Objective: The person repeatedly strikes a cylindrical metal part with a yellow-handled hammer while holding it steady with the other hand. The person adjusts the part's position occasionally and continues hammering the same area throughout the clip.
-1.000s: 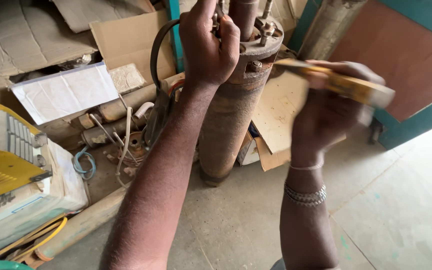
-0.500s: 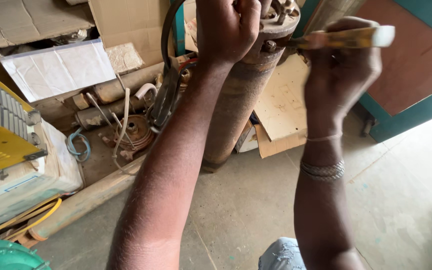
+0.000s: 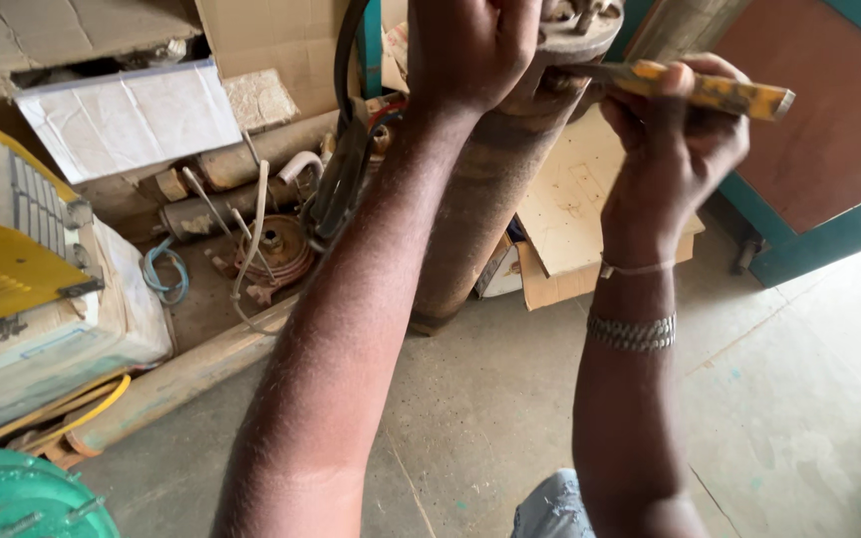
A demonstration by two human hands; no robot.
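Gripping rusty motor cylinder (image 3: 490,189), yellow-handled tool (image 3: 710,90), tan cardboard sheet (image 3: 575,214) behind

Your floor (image 3: 799,399): bare grey concrete, scuffed. Rusty cylinder (image 3: 480,219) stands on it, tilted; take it as landmark. Left of cylinder: pipe (image 3: 181,374) lying along floor, rusty rotor (image 3: 276,249) with wires, blue cable coil (image 3: 166,274). Far left: box (image 3: 62,339) under yellow machine. Right of cylinder, touching floor: cardboard (image 3: 580,224) sheets. Bottom left corner: green casing (image 3: 22,498).
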